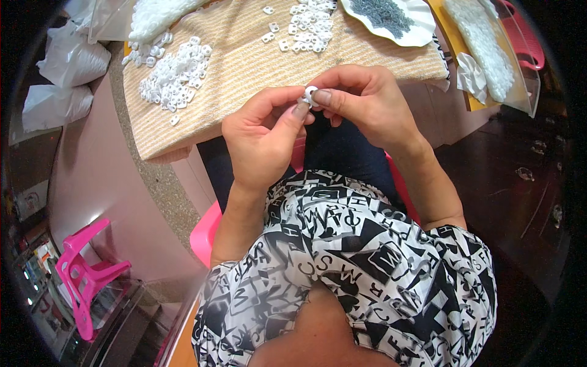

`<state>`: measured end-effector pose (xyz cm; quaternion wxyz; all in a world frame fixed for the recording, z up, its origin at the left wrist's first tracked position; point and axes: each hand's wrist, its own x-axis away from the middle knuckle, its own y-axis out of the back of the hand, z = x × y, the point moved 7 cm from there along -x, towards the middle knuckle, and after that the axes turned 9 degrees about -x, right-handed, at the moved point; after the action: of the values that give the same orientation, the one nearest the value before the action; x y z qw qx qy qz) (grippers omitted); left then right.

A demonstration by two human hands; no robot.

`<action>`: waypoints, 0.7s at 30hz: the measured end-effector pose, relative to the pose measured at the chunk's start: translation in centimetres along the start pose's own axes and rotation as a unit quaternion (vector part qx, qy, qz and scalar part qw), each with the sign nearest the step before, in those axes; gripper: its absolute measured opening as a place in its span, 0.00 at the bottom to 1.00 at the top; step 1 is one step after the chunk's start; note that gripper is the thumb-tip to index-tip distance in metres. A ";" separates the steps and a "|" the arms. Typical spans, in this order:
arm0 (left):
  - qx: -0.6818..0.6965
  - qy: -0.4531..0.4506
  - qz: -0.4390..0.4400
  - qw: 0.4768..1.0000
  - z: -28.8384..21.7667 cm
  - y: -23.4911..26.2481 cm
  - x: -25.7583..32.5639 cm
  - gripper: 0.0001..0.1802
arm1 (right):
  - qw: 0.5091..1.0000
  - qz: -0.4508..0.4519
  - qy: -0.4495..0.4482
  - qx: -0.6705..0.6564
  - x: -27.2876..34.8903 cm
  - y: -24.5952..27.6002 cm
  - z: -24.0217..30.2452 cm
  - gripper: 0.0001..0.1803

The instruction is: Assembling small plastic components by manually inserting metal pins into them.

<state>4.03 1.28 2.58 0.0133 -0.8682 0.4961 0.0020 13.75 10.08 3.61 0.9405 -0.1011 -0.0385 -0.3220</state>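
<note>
Both hands are meeting just over the near edge of the cloth, and the fingertips are doing all the work: the left hand (260, 137) is pinching a small white plastic piece (310, 92) between thumb and forefinger, while the right hand (374, 101) is gripping it from the other side, its thumb pressing on top. The fingers are hiding much of the piece, but a rounded, ring-like end is showing between the two thumbs. Beneath and beyond the hands, a striped beige cloth (244, 58) is covering the worktop. Out to the left of the left hand, a heap of small white parts (177, 76) is sprawling, one loose part (175, 120) lying apart on the near side. Straight ahead of the hands, a second white cluster (312, 27) is spreading; ahead and right, a scalloped white plate (422, 37) is holding slim grey pieces (385, 17). Farther right of the right hand, crumpled white paper (472, 79) is lying beside a bulky mass of white pieces (483, 49). Well behind the left hand, a pink stool (82, 275) is standing.
</note>
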 end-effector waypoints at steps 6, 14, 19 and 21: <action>0.086 -0.004 0.018 0.996 0.5 -0.3 -0.3 0.08 | 0.997 -0.004 0.004 -0.072 -0.1 0.4 0.2 0.07; 0.125 -0.044 0.036 0.991 1.5 -0.7 -0.6 0.14 | 0.993 -0.005 0.010 -0.118 0.2 0.1 -0.4 0.05; 0.092 -0.150 0.088 0.980 1.0 -0.8 -0.7 0.15 | 0.995 -0.008 0.016 -0.093 0.4 0.2 0.0 0.04; 0.111 -0.151 0.094 0.978 1.2 -0.9 -0.6 0.14 | 0.997 -0.003 0.011 -0.081 0.5 0.1 0.1 0.02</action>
<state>4.52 2.32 1.46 0.1843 -0.8001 0.5652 0.0796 14.18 9.86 3.78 0.9286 -0.1736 -0.0022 -0.3280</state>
